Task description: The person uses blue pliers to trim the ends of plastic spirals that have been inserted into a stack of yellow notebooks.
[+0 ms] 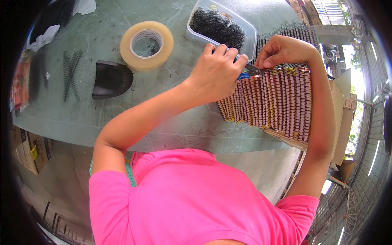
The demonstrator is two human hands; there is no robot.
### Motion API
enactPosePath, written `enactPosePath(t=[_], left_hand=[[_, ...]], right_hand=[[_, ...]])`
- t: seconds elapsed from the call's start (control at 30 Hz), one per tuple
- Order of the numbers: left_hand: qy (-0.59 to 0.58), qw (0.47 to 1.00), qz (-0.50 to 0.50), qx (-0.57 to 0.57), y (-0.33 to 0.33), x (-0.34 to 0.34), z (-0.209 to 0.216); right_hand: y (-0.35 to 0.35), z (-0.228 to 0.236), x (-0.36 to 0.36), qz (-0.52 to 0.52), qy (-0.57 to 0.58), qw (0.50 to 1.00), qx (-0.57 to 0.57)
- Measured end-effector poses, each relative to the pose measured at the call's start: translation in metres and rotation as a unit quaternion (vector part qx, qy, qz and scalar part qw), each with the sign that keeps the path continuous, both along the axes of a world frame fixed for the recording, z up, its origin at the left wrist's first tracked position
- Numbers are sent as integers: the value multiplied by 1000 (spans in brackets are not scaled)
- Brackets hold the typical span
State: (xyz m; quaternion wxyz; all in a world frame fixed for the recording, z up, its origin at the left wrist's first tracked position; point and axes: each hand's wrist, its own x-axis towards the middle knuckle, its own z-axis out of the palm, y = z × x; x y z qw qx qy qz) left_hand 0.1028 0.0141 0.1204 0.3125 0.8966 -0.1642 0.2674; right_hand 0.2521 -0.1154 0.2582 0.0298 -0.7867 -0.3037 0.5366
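My left hand is wrapped round blue-handled pliers, their dark jaws pointing right. The jaws reach the far edge of a row of spiral-bound books stacked closely, with dark coils along their edges. My right hand is at the same far edge, thumb and forefinger pinched together just beside the jaws. What lies between those fingers is too small to make out. Just beyond my left hand stands a clear plastic tub with a heap of black coil pieces in it.
A roll of clear tape and a black curved holder lie on the green-grey table to the left. Loose black spiral coils are farther left. More dark coils lie beyond my right hand. A cardboard box stands at the right.
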Motion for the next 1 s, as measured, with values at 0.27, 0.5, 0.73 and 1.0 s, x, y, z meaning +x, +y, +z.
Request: enactPosePath(t=[0.27,0.5,0.73,1.0], left_hand=[[110,991,-75,-6,-3,4,2],[13,1000,-1,9,3,-6,10],[-29,1000,-1,11,-10,-3,13],[116,991,-62,8,-8,-2,19]], right_hand=[[4,1,1,-14,45,999,-9],[2,6,-1,-6,9,999,-31],[3,4,-2,-16,4,1000,-16],[3,7,-1,26,4,1000,-9]])
